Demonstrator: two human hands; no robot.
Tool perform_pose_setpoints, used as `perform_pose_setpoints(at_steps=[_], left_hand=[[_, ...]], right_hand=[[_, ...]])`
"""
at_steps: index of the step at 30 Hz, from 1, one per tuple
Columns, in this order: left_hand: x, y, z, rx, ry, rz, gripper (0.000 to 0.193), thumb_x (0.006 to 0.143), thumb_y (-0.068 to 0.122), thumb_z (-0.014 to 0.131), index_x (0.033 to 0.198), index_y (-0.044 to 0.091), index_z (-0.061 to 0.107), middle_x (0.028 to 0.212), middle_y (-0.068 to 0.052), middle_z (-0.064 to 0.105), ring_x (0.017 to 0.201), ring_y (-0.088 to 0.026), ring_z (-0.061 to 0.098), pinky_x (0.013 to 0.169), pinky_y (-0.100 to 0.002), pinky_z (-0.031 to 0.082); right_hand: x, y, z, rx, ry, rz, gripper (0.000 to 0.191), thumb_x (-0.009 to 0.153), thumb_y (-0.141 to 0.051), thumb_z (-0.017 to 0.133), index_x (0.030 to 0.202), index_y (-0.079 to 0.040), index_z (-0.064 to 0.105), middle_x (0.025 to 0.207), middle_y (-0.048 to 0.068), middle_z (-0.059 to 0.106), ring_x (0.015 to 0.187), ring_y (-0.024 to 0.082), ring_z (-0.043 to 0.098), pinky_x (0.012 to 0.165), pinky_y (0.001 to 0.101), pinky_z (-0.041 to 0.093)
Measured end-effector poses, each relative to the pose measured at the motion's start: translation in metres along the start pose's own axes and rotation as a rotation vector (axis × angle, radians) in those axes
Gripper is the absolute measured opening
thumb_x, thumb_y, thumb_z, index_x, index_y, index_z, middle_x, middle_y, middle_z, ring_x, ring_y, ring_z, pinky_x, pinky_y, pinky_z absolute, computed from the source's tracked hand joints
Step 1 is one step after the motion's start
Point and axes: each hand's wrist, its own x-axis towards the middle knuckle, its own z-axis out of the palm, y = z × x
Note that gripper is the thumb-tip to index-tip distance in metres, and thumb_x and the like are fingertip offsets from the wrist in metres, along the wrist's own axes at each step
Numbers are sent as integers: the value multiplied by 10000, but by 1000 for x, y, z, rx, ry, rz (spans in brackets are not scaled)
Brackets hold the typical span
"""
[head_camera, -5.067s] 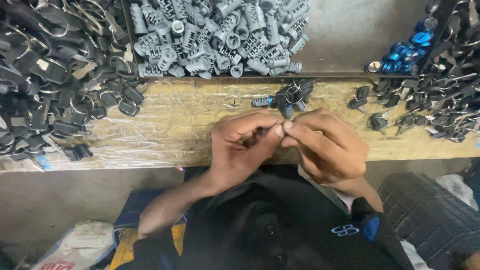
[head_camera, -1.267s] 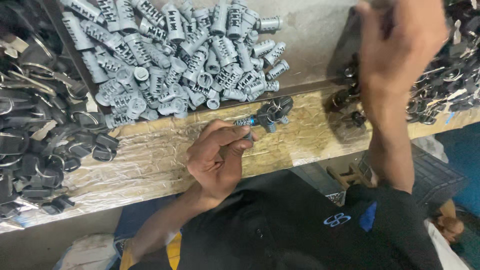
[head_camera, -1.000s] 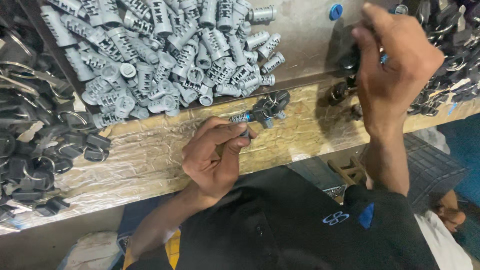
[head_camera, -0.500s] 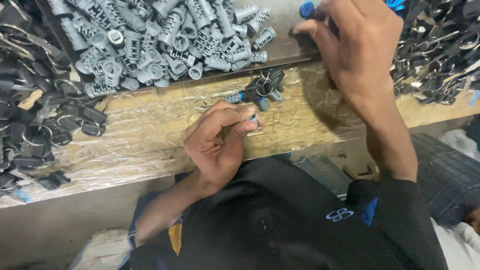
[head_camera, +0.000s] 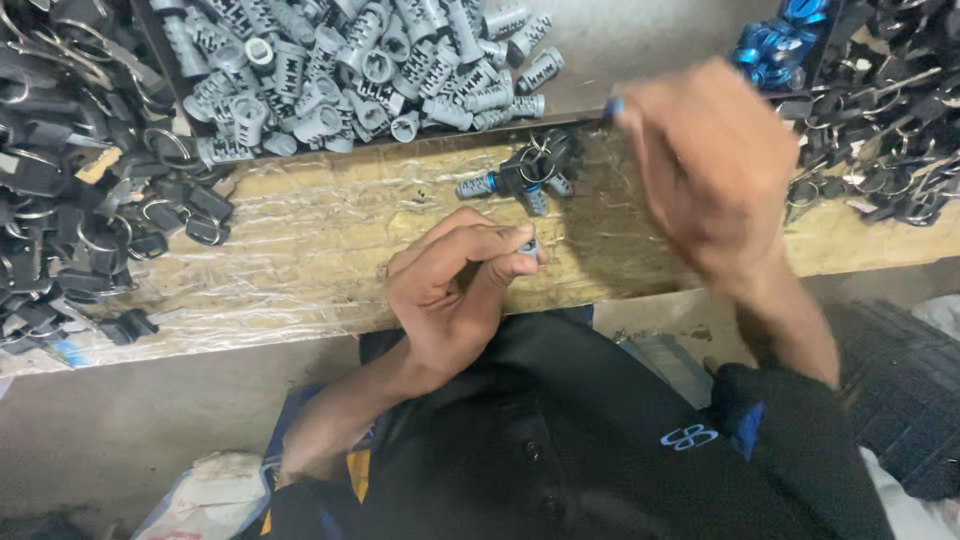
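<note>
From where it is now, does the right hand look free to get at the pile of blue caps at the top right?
Probably yes. The right hand is raised and motion-blurred, pinching what looks like a small blue piece at its fingertips, just below-left of the blue caps. Nothing lies between them, though the occupied fingertips may hamper a fresh pick.

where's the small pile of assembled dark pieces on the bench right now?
In the head view, the small pile of assembled pieces lies on the plastic-covered wooden bench, centre-top, just below the heap of grey cylinders, between the left hand and the blurred right hand.

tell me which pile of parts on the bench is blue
The small blue pile at the top right, between the grey cylinder heap and the black ringed parts.
</note>
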Motion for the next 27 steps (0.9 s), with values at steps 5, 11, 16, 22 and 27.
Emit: perform_pose_setpoints(at_steps=[5, 11, 16, 22, 27], left_hand=[[6, 10, 3, 131, -73, -123, 98, 904, -77, 774, 992, -53, 739, 837, -112, 702, 747, -131, 666, 665, -237, 505], [11, -9, -21, -468, -388, -585, 133, 933, -73, 757, 999, -11, 660, 911, -67, 741, 879, -121, 737, 786, -272, 597], [-2, -13, -14, -276, -357, -764, 171, 1000, 11, 606, 1143, -4, 700, 833, -36, 745, 788, -63, 702, 689, -237, 562], [-8, 12, 24, -418, 77, -360, 151, 1101, 32, 637, 1232, -7, 701, 1022, -44, 695, 884, -83, 591, 782, -214, 475], [-12, -5, -8, 89, 116, -131, 134, 1053, 102, 703, 1136, -1, 726, 942, -49, 688, 775, -85, 595, 657, -220, 451]], right_hand=[[-37, -61, 18, 473, 86, 184, 206, 905, 45, 806, 1077, 64, 693, 863, 150, 684, 726, 253, 661, 592, 316, 493], [-41, -53, 34, 703, 152, -161, 259, 791, 36, 784, 986, 48, 613, 847, 219, 684, 686, 272, 669, 577, 341, 539], [-45, -62, 39, 438, 91, -65, 356, 782, -42, 884, 1006, 121, 660, 825, 158, 657, 662, 245, 673, 548, 364, 541], [-47, -30, 33, 213, 17, -465, 304, 865, 49, 839, 1092, 148, 661, 913, 131, 634, 689, 199, 623, 570, 346, 509], [-4, 6, -4, -314, -113, -645, 423, 933, -122, 822, 1320, -284, 767, 1139, 21, 671, 888, 196, 628, 712, 309, 554]])
